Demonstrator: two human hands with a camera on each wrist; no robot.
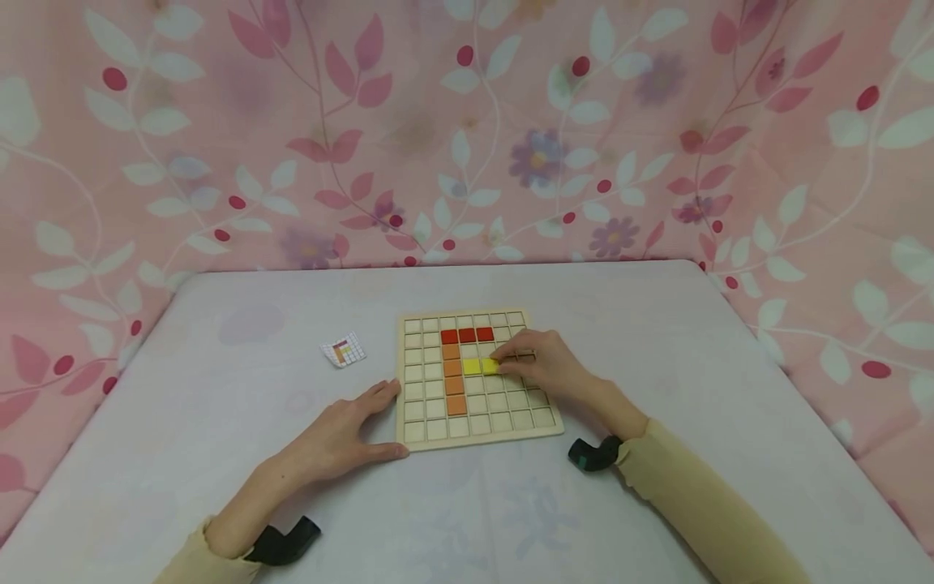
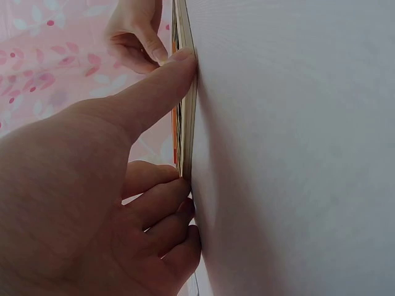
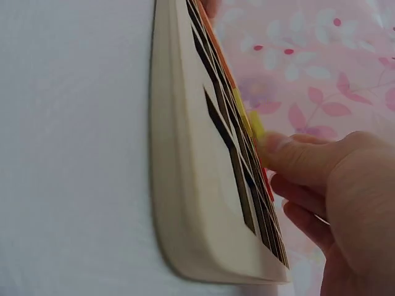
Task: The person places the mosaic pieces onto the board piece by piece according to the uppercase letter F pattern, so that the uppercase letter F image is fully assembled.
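Note:
A square wooden grid board (image 1: 479, 443) lies on the table. My right hand (image 1: 549, 367) is over the board's right half, its thumb and fingertips pinching a yellow tile (image 1: 490, 367). In the right wrist view that tile (image 3: 257, 125) is tilted at the board's surface. Another yellow tile (image 1: 471, 367) sits in the cell to its left. Several orange tiles (image 1: 454, 385) form a column, with a row of red tiles (image 1: 467, 335) at its top. My left hand (image 1: 332, 438) touches the board's left edge with its fingers and the near left corner with its thumb.
A small paper card (image 1: 344, 350) with a printed coloured grid lies left of the board, one edge curled up. A white cloth covers the table (image 1: 620, 308). Pink floral fabric (image 1: 467, 138) hangs behind and at the sides. Each wrist wears a black device (image 1: 284, 542).

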